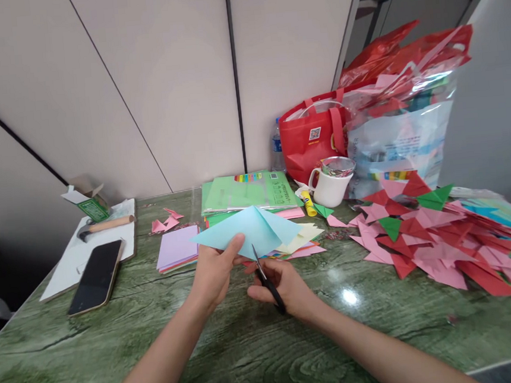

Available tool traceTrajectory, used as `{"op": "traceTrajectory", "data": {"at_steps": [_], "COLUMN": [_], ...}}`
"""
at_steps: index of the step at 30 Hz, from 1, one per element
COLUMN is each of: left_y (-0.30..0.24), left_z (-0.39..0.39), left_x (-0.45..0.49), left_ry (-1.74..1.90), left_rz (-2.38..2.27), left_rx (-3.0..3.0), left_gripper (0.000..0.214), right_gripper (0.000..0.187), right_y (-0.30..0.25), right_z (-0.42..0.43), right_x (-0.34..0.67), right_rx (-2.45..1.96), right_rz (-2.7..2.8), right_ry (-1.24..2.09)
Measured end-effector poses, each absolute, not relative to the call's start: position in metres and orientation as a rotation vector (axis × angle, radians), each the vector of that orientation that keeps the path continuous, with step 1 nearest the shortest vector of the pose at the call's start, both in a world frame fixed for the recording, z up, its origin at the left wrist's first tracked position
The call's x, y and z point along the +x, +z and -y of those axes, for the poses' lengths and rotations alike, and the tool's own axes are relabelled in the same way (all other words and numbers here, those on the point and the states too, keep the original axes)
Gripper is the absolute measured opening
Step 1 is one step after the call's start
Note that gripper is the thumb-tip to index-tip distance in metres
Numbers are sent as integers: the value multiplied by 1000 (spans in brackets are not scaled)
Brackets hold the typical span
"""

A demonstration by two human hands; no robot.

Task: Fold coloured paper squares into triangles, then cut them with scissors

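My left hand (215,272) pinches a creased sheet of light blue paper (245,231) near its lower edge, thumb on top. Black-handled scissors (267,283) are in my right hand (286,284), their blades pointing up at the sheet's lower edge. Whether the blades are inside the paper or just in front of it I cannot tell. Behind the sheet lie pale yellow papers (302,238) and other coloured sheets, partly hidden by it. A stack of lilac paper (177,249) sits to the left of my left hand.
On the right is a heap of red, pink and green folded papers (425,239). A white mug (332,186), glue stick (309,203), red bag (308,151) and green paper packs (238,194) stand behind. Leftward lie a phone (96,277), hammer (106,225) and green box (91,207).
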State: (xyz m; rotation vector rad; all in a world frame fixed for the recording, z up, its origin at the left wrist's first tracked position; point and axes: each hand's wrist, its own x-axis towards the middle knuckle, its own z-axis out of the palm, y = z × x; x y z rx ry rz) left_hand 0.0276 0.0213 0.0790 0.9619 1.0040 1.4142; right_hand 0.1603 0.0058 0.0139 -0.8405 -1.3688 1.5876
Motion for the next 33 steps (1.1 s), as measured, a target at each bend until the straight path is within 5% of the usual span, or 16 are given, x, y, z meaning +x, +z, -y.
{"op": "traceTrajectory", "data": {"at_steps": [33], "left_y": [81], "left_z": [-20], "left_x": [28], "left_ry": [1470], "left_rz": [-1042], "left_rx": [1003], "left_gripper": [40], "right_gripper": [41], "right_y": [18], "right_z": [-4], "right_x": [160], "right_rx": [-886], "right_rz": [1366], "right_ry": [1579]}}
